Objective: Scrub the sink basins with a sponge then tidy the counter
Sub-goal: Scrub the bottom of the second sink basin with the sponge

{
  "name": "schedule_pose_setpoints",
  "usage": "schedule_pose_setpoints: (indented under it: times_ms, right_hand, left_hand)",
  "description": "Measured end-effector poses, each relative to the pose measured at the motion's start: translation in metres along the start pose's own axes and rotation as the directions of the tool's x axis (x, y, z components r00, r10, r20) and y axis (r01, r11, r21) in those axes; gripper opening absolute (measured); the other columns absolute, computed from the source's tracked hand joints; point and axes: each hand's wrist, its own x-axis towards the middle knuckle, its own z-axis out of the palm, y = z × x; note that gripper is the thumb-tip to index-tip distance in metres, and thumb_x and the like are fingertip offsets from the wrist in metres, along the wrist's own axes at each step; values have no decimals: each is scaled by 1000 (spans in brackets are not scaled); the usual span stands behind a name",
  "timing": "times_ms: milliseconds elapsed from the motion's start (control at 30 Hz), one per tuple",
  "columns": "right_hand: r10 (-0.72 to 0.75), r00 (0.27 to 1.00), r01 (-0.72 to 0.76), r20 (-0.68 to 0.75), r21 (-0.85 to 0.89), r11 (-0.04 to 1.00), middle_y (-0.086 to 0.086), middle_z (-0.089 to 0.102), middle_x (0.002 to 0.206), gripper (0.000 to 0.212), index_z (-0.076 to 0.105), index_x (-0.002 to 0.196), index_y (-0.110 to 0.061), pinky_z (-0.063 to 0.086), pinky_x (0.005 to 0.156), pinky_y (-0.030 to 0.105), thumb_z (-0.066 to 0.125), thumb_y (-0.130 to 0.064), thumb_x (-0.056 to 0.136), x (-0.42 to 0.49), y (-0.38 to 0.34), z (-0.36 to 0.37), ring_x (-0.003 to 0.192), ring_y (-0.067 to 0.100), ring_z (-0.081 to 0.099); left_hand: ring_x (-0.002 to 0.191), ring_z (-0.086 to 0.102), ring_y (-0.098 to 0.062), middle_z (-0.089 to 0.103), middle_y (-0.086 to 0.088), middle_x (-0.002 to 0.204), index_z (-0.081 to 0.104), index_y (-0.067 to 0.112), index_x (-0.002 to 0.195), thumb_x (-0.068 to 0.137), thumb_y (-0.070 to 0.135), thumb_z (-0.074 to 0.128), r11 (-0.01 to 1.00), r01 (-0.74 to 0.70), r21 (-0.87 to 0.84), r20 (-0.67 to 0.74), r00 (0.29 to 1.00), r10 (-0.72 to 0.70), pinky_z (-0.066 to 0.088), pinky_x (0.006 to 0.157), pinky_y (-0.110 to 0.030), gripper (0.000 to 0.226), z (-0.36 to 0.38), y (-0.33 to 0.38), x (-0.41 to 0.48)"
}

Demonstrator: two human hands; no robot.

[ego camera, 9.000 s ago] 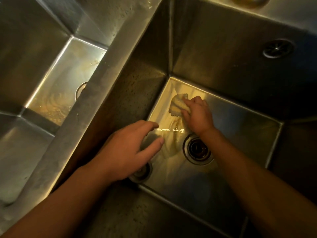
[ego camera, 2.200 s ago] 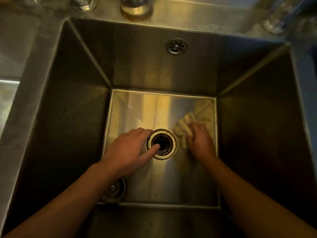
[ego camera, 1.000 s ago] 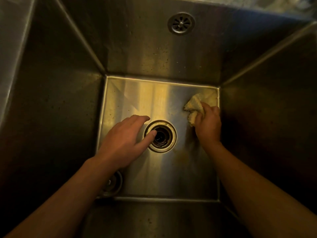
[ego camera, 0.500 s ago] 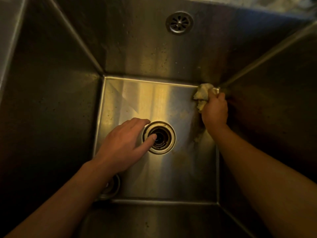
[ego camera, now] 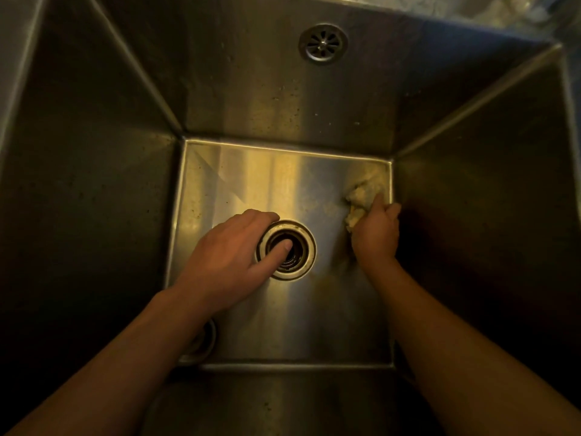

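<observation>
I look straight down into a deep steel sink basin [ego camera: 239,190]. My right hand [ego camera: 375,232] grips a pale, crumpled sponge [ego camera: 358,199] and presses it on the basin floor by the right wall. My left hand [ego camera: 229,256] lies flat on the floor with fingers spread, its thumb over the round drain [ego camera: 301,243] in the middle. Both forearms reach in from the near edge.
An overflow grate [ego camera: 323,42] sits high on the back wall. A second round metal fitting [ego camera: 204,341] shows at the floor's near left corner, partly under my left forearm. Steep dark walls close in on all sides. Counter clutter is blurred at top right.
My right hand has pulled the sponge back from the far right corner towards me along the right wall. My left hand has stayed by the drain.
</observation>
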Motion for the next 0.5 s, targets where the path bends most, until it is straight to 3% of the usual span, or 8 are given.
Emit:
schedule_pose_setpoints:
  times_ms: [133, 233, 367, 500]
  right_hand:
    - [-20, 1000, 20, -9, -14, 1000, 22, 40, 135, 42, 47, 135, -7, 45, 98, 47, 53, -14, 93, 56, -23, -3, 109, 45, 56]
    - [-59, 998, 61, 31, -52, 997, 22, 37, 139, 47, 45, 140, -8, 45, 99, 47, 52, -13, 94, 75, -22, -3, 110, 46, 55]
    - [-205, 977, 209, 58, -66, 976, 22, 39, 137, 58, 40, 150, -17, 44, 97, 48, 47, -9, 93, 41, 8, 1, 109, 47, 52]
    - [-206, 977, 207, 59, -11, 978, 17, 41, 133, 63, 34, 153, -24, 42, 98, 46, 48, -10, 93, -16, 35, 5, 112, 39, 49]
  left_hand:
    - [111, 58, -16, 59, 5, 128, 50, 25, 136, 91, 66, 30, 1000, 5, 14, 5, 1000, -5, 49, 89, -40, 64, 0, -2, 0]
    - [112, 58, -17, 59, 4, 129, 49, 25, 136, 91, 66, 31, 999, 6, 31, 14, 1000, -7, 49, 89, -41, 63, 0, -2, 0]
    - [111, 58, -18, 60, 3, 126, 50, 26, 133, 92, 64, 35, 999, 3, 37, 38, 999, -4, 50, 88, -43, 58, 2, -2, -3]
    - [112, 57, -18, 59, 4, 129, 48, 26, 136, 93, 63, 36, 998, 11, 55, 57, 998, -14, 50, 88, -41, 58, 5, -2, -4]
